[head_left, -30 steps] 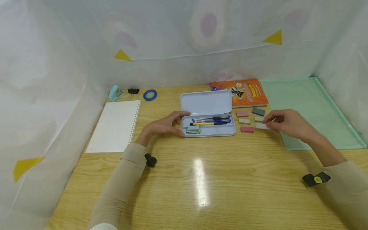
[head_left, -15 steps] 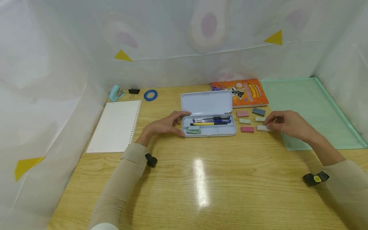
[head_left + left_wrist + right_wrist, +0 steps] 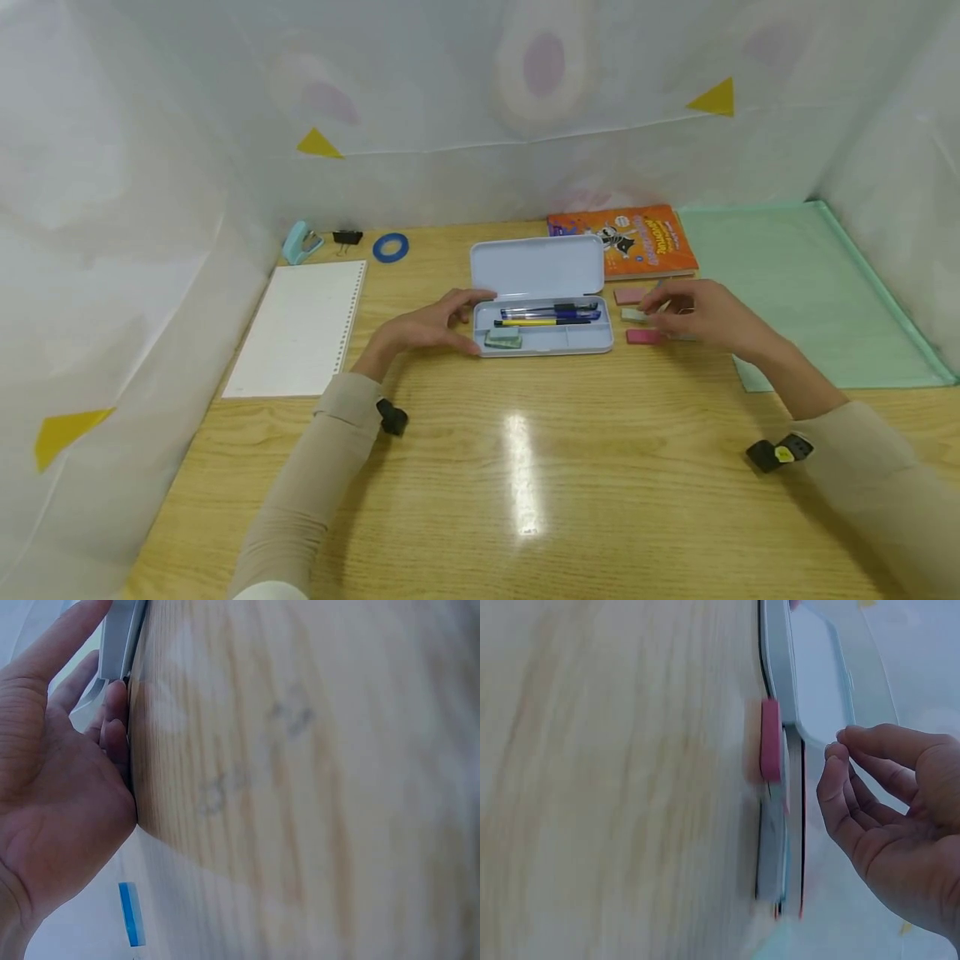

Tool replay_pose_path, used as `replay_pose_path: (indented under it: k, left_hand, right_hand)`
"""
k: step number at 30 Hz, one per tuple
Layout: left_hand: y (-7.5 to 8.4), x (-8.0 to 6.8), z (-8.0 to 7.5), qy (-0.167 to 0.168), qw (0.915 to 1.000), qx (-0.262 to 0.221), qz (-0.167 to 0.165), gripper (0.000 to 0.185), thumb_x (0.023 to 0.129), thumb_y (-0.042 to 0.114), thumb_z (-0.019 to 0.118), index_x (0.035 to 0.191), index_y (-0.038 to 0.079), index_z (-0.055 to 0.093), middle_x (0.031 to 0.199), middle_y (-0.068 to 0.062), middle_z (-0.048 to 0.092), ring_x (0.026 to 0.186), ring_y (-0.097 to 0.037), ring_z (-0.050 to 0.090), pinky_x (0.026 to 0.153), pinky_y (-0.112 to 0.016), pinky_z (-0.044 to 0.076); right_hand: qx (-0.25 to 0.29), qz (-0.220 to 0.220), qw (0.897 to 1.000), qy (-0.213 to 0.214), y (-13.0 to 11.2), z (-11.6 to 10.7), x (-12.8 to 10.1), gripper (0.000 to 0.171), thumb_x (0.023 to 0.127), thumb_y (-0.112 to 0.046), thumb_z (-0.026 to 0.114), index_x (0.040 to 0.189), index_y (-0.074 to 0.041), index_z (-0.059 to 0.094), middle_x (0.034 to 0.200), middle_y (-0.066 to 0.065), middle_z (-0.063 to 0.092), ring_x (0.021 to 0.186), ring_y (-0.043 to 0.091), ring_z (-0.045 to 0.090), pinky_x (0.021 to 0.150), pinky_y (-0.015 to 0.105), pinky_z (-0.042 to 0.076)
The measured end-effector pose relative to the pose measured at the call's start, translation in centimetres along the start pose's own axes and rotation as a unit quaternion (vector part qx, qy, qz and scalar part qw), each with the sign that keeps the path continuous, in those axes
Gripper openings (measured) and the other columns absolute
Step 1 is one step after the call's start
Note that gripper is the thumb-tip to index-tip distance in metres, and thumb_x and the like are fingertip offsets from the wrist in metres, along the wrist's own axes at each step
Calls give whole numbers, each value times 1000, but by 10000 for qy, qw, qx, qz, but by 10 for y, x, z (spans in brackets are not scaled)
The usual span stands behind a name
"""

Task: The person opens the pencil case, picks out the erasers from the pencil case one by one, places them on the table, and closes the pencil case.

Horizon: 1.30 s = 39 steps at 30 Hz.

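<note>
A light blue pencil case (image 3: 588, 337) lies with its lid (image 3: 538, 268) raised, holding several pens (image 3: 551, 314) and two stacked pale green erasers (image 3: 504, 335) in its front left compartment. My left hand (image 3: 427, 327) grips the case's left end, thumb at the front corner and index finger at the back. My right hand (image 3: 708, 315) hovers over the erasers right of the case; in the right wrist view its thumb and index tips nearly meet with nothing visible between them. Under it lie a dark pink eraser (image 3: 642, 337), a lighter pink one (image 3: 629, 296) and a whitish one (image 3: 632, 315); others are partly hidden.
An orange book (image 3: 660, 242) lies behind the lid. A green translucent mat (image 3: 780, 258) covers the right side. To the left are a white notebook page (image 3: 300, 329), a blue stapler (image 3: 300, 242), a black binder clip (image 3: 347, 238) and a blue tape roll (image 3: 391, 247).
My right hand has left the whitish eraser at the right of the group, which stays on the table, and shifted left toward the case. The left hand has stayed in place.
</note>
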<state>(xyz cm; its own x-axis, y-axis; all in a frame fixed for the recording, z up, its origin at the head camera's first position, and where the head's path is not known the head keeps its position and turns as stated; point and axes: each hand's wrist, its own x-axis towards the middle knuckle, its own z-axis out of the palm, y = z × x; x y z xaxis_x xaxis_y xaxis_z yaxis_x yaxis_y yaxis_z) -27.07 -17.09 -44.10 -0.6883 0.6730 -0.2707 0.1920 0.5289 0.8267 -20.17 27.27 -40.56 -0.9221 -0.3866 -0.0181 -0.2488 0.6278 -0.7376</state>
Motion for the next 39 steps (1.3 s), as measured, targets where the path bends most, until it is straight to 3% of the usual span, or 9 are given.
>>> replay_pose_path:
  k: [8,16,24,32,39]
  left_hand:
    - [1,-1,0,20,10000,52,-57,89,87,30,86,160,39,35,149,-4,36,132,-26,40,113,-48,33]
    - [2,-1,0,50,9999,56,-82,88,87,31,87,158,41,37,148,-4,37,131,-26,41,113,-48,33]
    - [2,1,1,52,9999,121,-86,89,87,32,86,159,41,36,150,-3,35,132,-27,41,112,-49,34]
    - [3,1,1,57,9998,137,-92,88,87,33,86,159,39,36,149,-1,36,130,-25,41,112,-47,35]
    - [2,0,0,50,9999,136,-70,89,87,31,86,160,38,35,151,-2,34,132,-26,41,113,-49,35]
  right_hand:
    - [353,-440,9972,-483,-24,43,35,19,100,-15,72,117,-10,74,110,8,72,76,21,63,64,30,52]
    - [936,-839,9889,-792,-52,85,63,24,97,-7,72,121,-6,71,118,14,70,87,22,62,70,29,51]
    - [711,-1168,9874,-795,-74,112,80,27,95,-2,73,122,-4,70,120,12,66,95,21,67,79,35,55]
    - [268,-1192,9901,-690,-85,125,91,20,89,4,75,108,-3,73,109,10,70,91,22,65,81,38,55]
    - [132,-1046,9923,-644,-90,126,90,20,87,6,70,104,-5,72,102,8,72,83,20,64,73,35,53]
